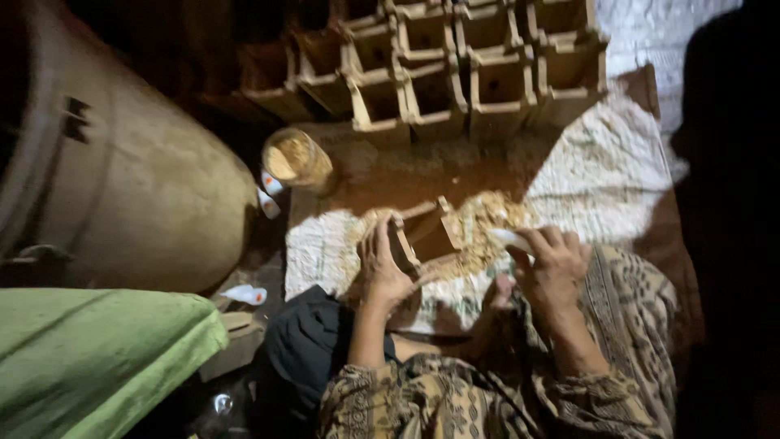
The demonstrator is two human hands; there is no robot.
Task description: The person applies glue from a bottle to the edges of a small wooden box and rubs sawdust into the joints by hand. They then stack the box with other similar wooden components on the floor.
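Centre of frame: left hand [383, 268] is clamped round the side wall of a small wooden box mould [422, 236], tipped on its side on a pale patterned cloth [605, 175]. Right hand [552, 264] has fingers closed on a white scoop-like tool [510, 238], just beside a heap of tan crumbly material [479, 219] at the mould's mouth.

Progress, as a judgement: approx 10 similar wooden boxes [455, 65] stand in rows at upper centre. Can't tell if they're filled; too dim. This mould looks part-packed, w/ loose heap left over.

Around: round open jar [296, 158] of same tan stuff at centre-left, big drum-shaped vessel [138, 187] at left, green cloth [97, 349] lower left. Nothing lies btwn hands and mould.
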